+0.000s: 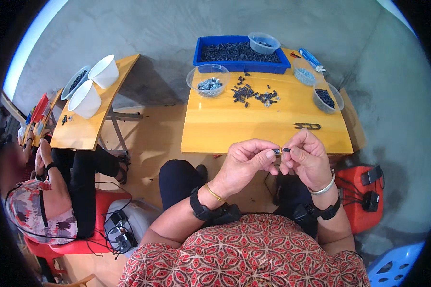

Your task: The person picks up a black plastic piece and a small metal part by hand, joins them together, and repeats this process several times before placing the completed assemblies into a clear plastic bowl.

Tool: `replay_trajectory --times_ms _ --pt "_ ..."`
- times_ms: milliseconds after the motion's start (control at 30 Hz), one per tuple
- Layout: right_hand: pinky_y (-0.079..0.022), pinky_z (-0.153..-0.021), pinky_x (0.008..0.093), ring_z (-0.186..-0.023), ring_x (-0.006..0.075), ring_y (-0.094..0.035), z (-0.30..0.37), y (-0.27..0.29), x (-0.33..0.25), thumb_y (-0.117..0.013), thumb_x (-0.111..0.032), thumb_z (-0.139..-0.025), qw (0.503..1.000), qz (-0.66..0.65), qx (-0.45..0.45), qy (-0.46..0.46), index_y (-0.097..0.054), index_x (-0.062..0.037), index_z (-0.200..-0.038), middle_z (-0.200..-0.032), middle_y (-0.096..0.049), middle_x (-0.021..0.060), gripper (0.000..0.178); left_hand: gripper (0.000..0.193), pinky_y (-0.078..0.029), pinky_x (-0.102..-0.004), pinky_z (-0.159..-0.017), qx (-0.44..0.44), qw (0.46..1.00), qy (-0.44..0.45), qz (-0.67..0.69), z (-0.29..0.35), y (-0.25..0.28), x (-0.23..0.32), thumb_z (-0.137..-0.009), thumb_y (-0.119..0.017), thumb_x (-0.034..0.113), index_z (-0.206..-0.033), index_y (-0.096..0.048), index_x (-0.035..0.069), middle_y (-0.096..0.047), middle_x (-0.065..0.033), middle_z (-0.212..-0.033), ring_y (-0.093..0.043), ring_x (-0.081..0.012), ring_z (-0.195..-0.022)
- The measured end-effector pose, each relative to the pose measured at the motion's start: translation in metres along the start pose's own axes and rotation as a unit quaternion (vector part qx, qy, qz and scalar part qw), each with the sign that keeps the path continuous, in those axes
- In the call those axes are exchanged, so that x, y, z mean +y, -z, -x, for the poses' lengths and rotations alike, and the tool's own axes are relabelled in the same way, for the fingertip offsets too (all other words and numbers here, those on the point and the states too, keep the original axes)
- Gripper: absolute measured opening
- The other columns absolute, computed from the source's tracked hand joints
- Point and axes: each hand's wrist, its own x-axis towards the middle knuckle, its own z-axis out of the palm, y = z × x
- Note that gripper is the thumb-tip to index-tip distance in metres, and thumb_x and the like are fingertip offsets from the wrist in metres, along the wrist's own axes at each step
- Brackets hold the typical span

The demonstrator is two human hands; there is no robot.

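Note:
My left hand (246,165) pinches a small dark piece (276,151) between thumb and forefinger. Close beside it, my right hand (307,160) pinches a small black cylindrical piece (286,149). The two pieces almost meet in front of me, just off the near edge of the yellow table (220,136); whether they touch, I cannot tell. On the tabletop beyond lies a loose scatter of small black parts (244,93), with some clear bits among them. Black thread snips (307,126) rest nearer my right hand.
A blue tray (215,67) full of black parts stands at the back. Clear bowls of small parts surround it: one left (191,79), one right (340,103). To the left, another person (57,201) sits by a second table (84,131) with white tubs (85,103).

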Motion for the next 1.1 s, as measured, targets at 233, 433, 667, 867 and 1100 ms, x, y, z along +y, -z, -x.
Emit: replay_trajectory --times_ms 233,433,667,867,1100 --pt "-0.048 -0.052 0.0254 -0.057 0.0123 -0.053 0.006 -0.004 0.001 -0.052 -0.003 -0.082 1.0 0.02 0.0 0.003 -0.048 -0.0006 -0.082 -0.07 -0.056 0.0088 0.005 0.018 -0.05 -0.0264 -0.064 -0.012 1.0 -0.006 0.004 0.006 -0.005 0.003 -0.085 -0.05 0.006 -0.1 -0.055 -0.002 -0.06 -0.0111 -0.086 -0.06 -0.0161 -0.069" --pt "-0.049 -0.051 0.025 -0.055 0.0117 -0.053 0.007 -0.006 0.002 -0.053 -0.003 -0.081 0.999 0.043 -0.003 0.001 -0.048 -0.0003 -0.08 -0.069 -0.056 0.0085 0.005 0.016 -0.051 -0.0256 -0.06 0.002 1.0 -0.012 -0.023 0.008 -0.004 0.003 -0.084 -0.051 0.006 -0.096 -0.056 -0.002 -0.061 -0.0107 -0.083 -0.06 -0.0156 -0.065" --pt "-0.05 -0.049 0.0268 -0.053 0.0109 -0.051 0.009 -0.011 0.003 -0.053 -0.002 -0.081 0.999 0.049 0.015 -0.011 -0.048 -0.0008 -0.077 -0.066 -0.054 0.0076 0.007 0.014 -0.051 -0.0251 -0.058 0.024 0.999 0.0 -0.047 0.011 -0.002 0.006 -0.083 -0.053 0.005 -0.093 -0.058 -0.003 -0.061 -0.0099 -0.081 -0.06 -0.0143 -0.062" --pt "-0.049 -0.048 0.0266 -0.051 0.0105 -0.05 0.01 -0.018 0.004 -0.054 -0.002 -0.081 0.998 0.056 0.019 -0.002 -0.048 -0.0013 -0.076 -0.063 -0.054 0.0069 0.008 0.012 -0.051 -0.0242 -0.059 0.015 0.994 -0.038 -0.099 0.014 -0.003 0.009 -0.082 -0.053 0.002 -0.092 -0.058 -0.003 -0.061 -0.0104 -0.08 -0.06 -0.014 -0.065" --pt "-0.048 -0.047 0.0249 -0.051 0.01 -0.05 0.011 -0.018 0.011 -0.054 -0.001 -0.08 0.996 0.081 0.04 -0.007 -0.049 -0.0005 -0.075 -0.064 -0.054 0.0072 0.007 0.012 -0.051 -0.0247 -0.058 0.008 0.993 -0.052 -0.103 0.012 -0.008 0.007 -0.082 -0.051 0.001 -0.091 -0.057 -0.005 -0.062 -0.0119 -0.079 -0.061 -0.0156 -0.065"
